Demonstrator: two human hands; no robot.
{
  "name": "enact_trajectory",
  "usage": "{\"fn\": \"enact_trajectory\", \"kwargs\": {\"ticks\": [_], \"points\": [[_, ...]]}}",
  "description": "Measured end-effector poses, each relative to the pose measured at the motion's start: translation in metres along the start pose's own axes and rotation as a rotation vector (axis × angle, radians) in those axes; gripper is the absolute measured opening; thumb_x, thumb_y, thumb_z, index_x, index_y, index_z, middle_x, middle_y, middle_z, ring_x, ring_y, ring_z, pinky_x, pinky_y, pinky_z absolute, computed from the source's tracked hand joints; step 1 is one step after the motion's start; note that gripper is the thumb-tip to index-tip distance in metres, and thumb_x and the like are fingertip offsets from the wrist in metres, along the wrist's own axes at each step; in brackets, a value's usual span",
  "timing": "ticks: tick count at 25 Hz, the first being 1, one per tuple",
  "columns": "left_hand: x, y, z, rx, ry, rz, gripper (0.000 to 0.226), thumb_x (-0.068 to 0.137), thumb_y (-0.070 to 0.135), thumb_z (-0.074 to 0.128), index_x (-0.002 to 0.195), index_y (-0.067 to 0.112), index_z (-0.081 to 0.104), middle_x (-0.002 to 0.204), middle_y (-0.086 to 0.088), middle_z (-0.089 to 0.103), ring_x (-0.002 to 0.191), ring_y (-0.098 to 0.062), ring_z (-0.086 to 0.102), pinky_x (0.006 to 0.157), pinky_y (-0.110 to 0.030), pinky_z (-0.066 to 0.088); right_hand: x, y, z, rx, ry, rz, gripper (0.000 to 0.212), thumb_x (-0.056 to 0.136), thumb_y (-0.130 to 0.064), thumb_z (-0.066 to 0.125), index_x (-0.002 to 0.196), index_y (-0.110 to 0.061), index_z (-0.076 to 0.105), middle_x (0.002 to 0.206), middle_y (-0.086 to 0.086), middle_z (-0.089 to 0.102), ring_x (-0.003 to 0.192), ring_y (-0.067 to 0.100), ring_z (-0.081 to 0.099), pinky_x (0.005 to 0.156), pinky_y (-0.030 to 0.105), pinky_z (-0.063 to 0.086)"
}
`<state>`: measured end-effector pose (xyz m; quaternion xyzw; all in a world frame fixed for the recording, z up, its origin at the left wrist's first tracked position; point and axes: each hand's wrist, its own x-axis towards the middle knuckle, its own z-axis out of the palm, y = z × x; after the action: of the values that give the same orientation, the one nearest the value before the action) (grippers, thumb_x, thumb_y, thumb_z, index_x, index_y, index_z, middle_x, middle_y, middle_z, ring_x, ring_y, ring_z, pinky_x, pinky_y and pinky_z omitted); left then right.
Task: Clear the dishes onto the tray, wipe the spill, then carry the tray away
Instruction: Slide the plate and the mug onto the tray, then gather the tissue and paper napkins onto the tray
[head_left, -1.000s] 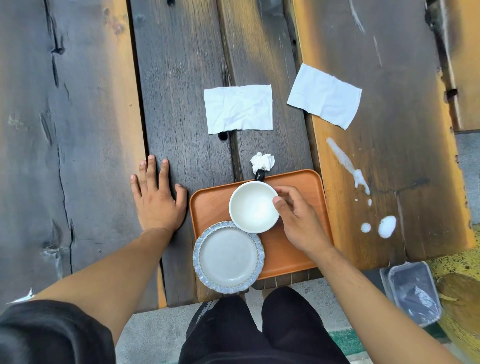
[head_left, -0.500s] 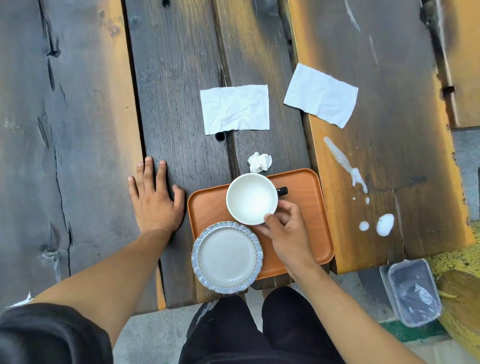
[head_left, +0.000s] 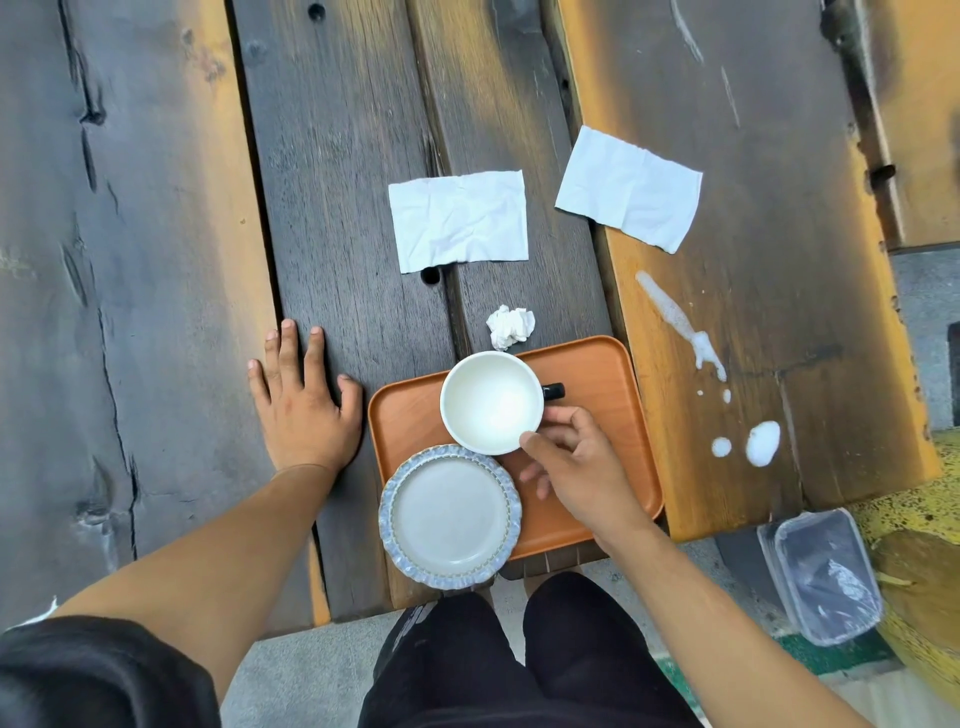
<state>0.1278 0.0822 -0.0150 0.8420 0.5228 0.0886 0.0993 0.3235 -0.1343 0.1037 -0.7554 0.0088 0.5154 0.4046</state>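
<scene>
1. Table (head_left: 727, 130): dark weathered planks; everything in use sits toward the near edge, within the person's reach.
2. Tray (head_left: 597, 374): orange, at the near edge and overhanging it a little, probably so it lifts off easily later.
3. Plate (head_left: 449, 517): on the tray's near left corner, sticking out past the tray rim.
4. Cup (head_left: 491, 402): white, on the tray behind the plate, dark handle pointing right, likely turned to save room.
5. Left hand (head_left: 304, 400): spread flat on the table just left of the tray, seemingly bracing.
6. Right hand (head_left: 576, 467): fingers pinching the cup's near right rim, setting it down.
7. Two flat napkins (head_left: 460, 221) farther back, ready for wiping.
8. Spill (head_left: 761, 441): white drops near the right edge, unwiped.
9. Crumpled tissue (head_left: 510, 326): just behind the tray.
</scene>
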Motion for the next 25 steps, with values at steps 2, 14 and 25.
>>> {"fn": "enact_trajectory", "kwargs": {"ticks": [2,14,25], "points": [[0.000,0.000,0.000,-0.002,0.001,0.000,0.065,0.092,0.034,0.042,0.154,0.013,0.045,0.168,-0.015,0.031,0.157,-0.034,0.024,0.128,-0.056,0.012,-0.002,-0.005,-0.018,-0.183,0.132,-0.018,0.013,0.095,-0.033,0.065,0.095,-0.020,0.068,0.089,-0.006,0.074,0.060,0.010,0.062,0.063,0.031,0.049],[0.000,0.001,0.000,-0.007,-0.007,-0.006,0.065,0.092,0.034,0.042,0.154,0.014,0.044,0.168,-0.014,0.030,0.158,-0.032,0.023,0.129,-0.056,0.011,0.116,-0.083,-0.011,-0.756,-0.016,-0.514,0.046,0.083,-0.018,0.079,0.125,-0.033,0.068,0.116,-0.001,0.052,0.092,0.008,0.053,0.097,0.024,0.045],[0.000,-0.002,0.001,-0.002,-0.001,-0.006,0.065,0.092,0.033,0.042,0.154,0.014,0.044,0.168,-0.014,0.031,0.157,-0.033,0.024,0.128,-0.055,0.011,0.114,-0.069,-0.032,-0.643,0.205,-0.583,0.027,0.081,-0.023,0.081,0.107,-0.020,0.075,0.099,-0.005,0.061,0.070,0.004,0.059,0.082,0.020,0.050]]}}
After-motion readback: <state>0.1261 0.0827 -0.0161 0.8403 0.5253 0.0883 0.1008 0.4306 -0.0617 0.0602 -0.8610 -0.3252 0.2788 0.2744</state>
